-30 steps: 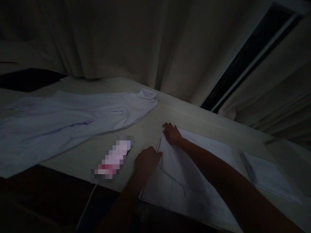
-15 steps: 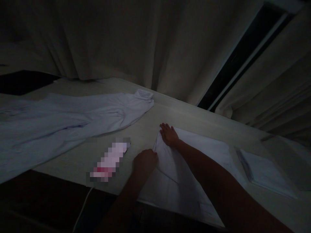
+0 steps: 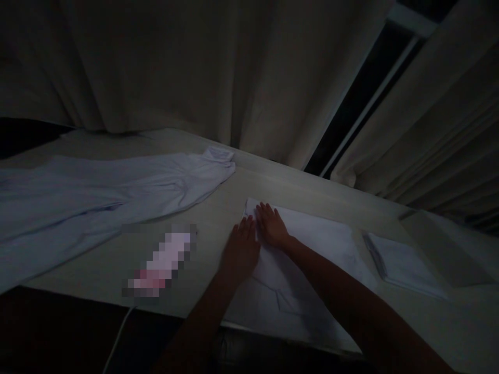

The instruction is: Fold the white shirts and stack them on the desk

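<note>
Dim head-camera view of a pale table point(image 3: 218, 208) set against drawn curtains point(image 3: 218, 78). Both hands lay flat and side by side on the near-left corner of a folded white cloth point(image 3: 312, 244) spread on the table in front of the person: the left hand point(image 3: 241, 249) rested at the cloth's left edge with fingers extended, and the right hand point(image 3: 271, 226) lay just beside it, palm down, nearer the far corner. Neither hand gripped anything; the fingers were stretched out and pressed on the fabric rather than closed around it. The step in hand appeared to be smoothing or pressing down a fold at that corner. As a judgement only, a further fold would call for pinching an edge of the cloth between fingers and thumb while keeping the layers aligned, since loose layers could slip apart. A larger pale garment point(image 3: 97, 192) lay spread out across the left of the table, well apart from the hands, its collar or cuff end point(image 3: 220, 155) toward the curtains. A pink and white object point(image 3: 161, 259), blurred out, lay between the garment and the hands, with a white cord point(image 3: 117, 337) trailing off the table's near edge. A smaller stack of folded white fabric point(image 3: 401, 262) sat to the right of the cloth.
</note>
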Demonstrator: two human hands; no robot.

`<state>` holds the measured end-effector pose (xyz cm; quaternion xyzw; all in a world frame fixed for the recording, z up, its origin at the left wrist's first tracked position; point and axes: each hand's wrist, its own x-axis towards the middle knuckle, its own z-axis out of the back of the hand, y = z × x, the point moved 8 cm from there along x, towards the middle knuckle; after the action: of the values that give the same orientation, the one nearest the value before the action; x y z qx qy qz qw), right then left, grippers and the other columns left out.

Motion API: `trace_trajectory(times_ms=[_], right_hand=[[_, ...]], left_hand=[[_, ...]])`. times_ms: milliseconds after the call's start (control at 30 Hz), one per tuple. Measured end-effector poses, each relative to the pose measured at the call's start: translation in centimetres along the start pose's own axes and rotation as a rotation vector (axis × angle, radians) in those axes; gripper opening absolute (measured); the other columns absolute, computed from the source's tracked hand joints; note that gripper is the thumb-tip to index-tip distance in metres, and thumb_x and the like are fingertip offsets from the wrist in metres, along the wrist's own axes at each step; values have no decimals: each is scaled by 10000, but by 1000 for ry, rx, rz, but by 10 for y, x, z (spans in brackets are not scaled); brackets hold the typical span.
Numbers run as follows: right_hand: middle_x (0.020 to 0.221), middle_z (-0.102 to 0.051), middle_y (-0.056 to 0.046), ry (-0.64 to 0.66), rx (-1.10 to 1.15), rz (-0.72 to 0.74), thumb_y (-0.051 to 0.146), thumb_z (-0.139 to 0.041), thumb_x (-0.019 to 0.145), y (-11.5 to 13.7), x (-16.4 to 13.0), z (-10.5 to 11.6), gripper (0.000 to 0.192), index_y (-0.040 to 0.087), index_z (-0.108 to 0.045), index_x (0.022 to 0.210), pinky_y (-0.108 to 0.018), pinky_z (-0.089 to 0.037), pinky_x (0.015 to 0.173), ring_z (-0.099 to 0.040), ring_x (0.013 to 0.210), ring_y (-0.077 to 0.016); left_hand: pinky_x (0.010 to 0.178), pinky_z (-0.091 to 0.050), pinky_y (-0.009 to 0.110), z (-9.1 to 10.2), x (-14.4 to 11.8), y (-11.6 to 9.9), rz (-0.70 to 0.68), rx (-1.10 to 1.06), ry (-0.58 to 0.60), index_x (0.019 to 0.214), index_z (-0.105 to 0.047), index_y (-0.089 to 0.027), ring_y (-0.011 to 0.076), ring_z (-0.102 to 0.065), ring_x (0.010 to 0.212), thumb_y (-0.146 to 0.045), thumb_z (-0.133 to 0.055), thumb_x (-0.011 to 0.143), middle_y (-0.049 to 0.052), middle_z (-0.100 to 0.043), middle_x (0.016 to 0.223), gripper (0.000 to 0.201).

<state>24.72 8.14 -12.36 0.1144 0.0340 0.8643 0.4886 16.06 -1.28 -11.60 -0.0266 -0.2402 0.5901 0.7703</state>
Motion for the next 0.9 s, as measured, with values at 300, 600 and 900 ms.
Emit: trace_trajectory(times_ms=[300, 600, 900], right_hand=[[1582, -201, -30, 73, -9, 32, 489, -171, 1004, 4, -4, -24, 574, 260, -190, 1530, -496, -124, 1168, -124, 1461, -230], [1584, -184, -43, -18, -25, 40, 503, -205, 999, 12, -18, -2, 591, 222, -222, 1519, -494, -111, 1177, -98, 1465, -232], [1310, -572, -156, -364, 26, -421, 254, -498, 905, -128, -235, 89, 426, 109, -536, 1303, -414, -355, 1062, -500, 1217, -255]], left_hand=[[1190, -87, 429, -26, -6, 14, 78, 76, 89, 1493, -261, -98, 253, -114, 1472, -474, -310, 926, 141, -247, 1565, 683], [1181, -125, 442, -31, -4, 7, 0, 248, 116, 1467, -316, -71, 265, -147, 1466, -476, -270, 932, 162, -268, 1551, 673], [1129, -253, 490, -58, 5, 25, -91, 306, 61, 1426, -350, -16, 301, -233, 1438, -525, -243, 880, 202, -313, 1525, 754]])
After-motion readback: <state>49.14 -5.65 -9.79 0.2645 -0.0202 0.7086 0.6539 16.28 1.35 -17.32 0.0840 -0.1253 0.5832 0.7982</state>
